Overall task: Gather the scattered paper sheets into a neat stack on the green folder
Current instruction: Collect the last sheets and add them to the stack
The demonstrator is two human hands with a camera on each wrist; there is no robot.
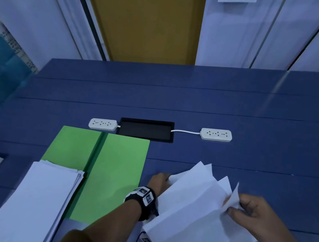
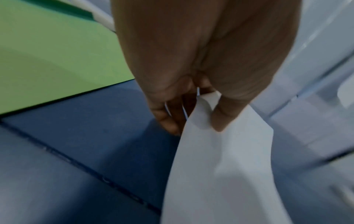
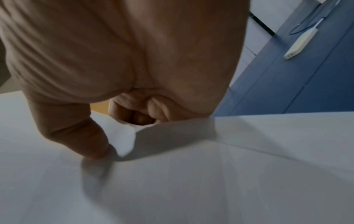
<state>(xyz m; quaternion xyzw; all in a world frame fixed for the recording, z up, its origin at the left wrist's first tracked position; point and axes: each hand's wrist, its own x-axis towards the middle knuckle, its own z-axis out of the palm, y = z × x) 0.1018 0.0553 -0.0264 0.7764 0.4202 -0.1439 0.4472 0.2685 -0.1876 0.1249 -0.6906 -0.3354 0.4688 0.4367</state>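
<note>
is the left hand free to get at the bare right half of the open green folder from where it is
Probably yes for reach: the green folder lies just beside the left hand with nothing between. But that hand is pinching the loose white paper sheets.

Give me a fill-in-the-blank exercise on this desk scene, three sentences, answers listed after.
1. Both the left hand and the right hand grip the bunch of loose sheets, which is held above the ____ table, not over the folder.
2. The neat stack of paper lies on the ____ half of the open green folder.
3. Two white power strips lie beyond the folder, one on each side of a ____ rectangular recess.

Answers: blue; left; black
</note>
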